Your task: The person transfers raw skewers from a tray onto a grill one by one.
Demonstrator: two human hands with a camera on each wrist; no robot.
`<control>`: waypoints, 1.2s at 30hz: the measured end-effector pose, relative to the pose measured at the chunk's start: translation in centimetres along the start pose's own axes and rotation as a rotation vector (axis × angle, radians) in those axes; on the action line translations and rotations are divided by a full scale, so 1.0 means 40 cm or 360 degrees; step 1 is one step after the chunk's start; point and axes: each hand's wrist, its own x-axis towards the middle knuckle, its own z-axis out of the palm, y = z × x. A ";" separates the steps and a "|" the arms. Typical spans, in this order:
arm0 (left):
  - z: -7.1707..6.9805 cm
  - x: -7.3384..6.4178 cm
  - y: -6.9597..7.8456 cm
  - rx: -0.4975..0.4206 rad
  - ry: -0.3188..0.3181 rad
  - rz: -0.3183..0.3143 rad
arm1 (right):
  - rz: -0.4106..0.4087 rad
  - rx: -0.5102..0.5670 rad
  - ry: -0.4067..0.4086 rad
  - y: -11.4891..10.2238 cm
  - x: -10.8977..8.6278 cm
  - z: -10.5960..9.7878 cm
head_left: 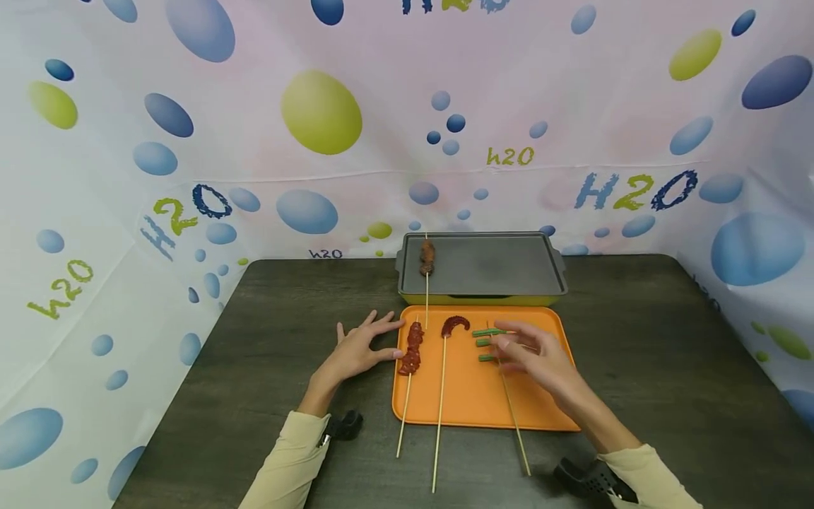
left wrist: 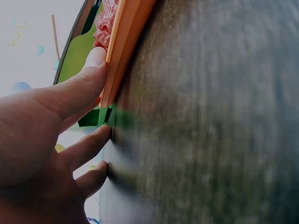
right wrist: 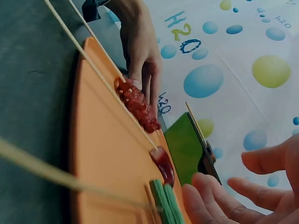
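Left hand [head_left: 358, 351]: fingers were spread, empty, at orange tray's [head_left: 470, 396] left edge. Right hand [head_left: 540, 360]: fingers were parted, empty, by green skewer [head_left: 486, 332], tray right. Tray also held red skewer [head_left: 413, 346], curled skewer [head_left: 447, 329]. Griddle [head_left: 490, 261] behind tray carried browned skewer [head_left: 427, 258].

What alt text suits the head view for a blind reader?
A person's left hand touches an orange rectangular tray; their right hand is over a wooden skewer of green sticks. Beside it lie a red meat skewer and a maroon tentacle-shaped skewer; behind, a brown meat skewer rests on a flat gray griddle.
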 end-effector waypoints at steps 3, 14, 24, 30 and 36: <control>-0.004 -0.001 0.000 -0.0010 -0.0003 -0.0008 | 0.0048 0.0031 -0.0067 0.010 -0.041 -0.030; -0.009 -0.002 0.002 0.0014 -0.0005 -0.0016 | 0.0277 0.0153 -0.0359 0.088 -0.174 -0.116; -0.006 -0.001 -0.009 0.0040 -0.0007 -0.0018 | 0.0505 0.0449 -0.0397 0.141 -0.170 -0.050; -0.002 -0.002 -0.008 0.0012 -0.0011 -0.0005 | 0.0526 0.0517 -0.0315 0.144 -0.161 -0.017; -0.002 -0.004 -0.006 -0.0009 -0.0020 -0.0015 | 0.0524 0.0507 -0.0244 0.155 -0.165 -0.009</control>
